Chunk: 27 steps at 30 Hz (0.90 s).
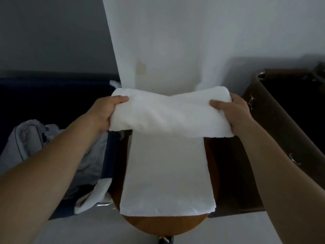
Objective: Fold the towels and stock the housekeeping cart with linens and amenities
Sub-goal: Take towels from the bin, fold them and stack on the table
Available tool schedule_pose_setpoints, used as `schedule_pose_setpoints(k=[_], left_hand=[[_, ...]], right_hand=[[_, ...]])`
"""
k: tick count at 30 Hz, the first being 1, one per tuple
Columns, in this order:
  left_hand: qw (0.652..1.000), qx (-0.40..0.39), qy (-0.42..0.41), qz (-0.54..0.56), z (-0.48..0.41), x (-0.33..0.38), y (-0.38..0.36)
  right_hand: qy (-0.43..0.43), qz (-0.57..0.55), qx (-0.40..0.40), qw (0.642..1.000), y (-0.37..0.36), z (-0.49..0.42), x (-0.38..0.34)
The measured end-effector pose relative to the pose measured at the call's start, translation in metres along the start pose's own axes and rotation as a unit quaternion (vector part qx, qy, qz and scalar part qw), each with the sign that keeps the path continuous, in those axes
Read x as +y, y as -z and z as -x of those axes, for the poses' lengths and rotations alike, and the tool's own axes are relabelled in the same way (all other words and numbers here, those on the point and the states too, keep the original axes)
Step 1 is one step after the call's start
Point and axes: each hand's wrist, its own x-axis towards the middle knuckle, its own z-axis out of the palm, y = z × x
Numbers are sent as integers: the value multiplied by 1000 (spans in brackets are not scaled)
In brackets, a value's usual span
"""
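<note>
Two white towels are in view. One is a folded towel held crosswise in the air by both hands: the left hand grasps its left end with the thumb on top and the fingers curled underneath, and the right hand grasps its right end the same way. The second towel lies flat as a long strip on a round wooden table, its near edge close to the table's front rim and its far end hidden under the held towel. To the left stands one navy bin holding crumpled grey linens, partly covered by the left forearm; a white cloth hangs over its near corner. To the right sits one dark brown container with two metal clips showing on its side, its inside too dark to make out. A pale wall panel rises behind the table.
</note>
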Motion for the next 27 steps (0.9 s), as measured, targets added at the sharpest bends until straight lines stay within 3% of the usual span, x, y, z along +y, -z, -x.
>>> schedule_pose_setpoints(k=[4, 7, 11, 14, 22, 27], left_hand=[[999, -16, -20, 23, 3, -38, 15], [1000, -7, 3, 24, 8, -116, 23], [985, -2, 147, -92, 17, -242, 38], [965, 29, 189, -178, 16, -287, 41], [931, 83, 123, -334, 11, -286, 27], [930, 172, -68, -318, 6, -259, 19]], right_hand=[[-3, 6, -7, 1000, 5, 5, 18], [-30, 26, -1, 999, 5, 26, 74], [-176, 116, -43, 977, 0, 70, 180], [-271, 149, -57, 949, -5, 94, 232], [-228, 264, -30, 937, -5, 101, 244], [-130, 245, 25, 960, -7, 91, 224]])
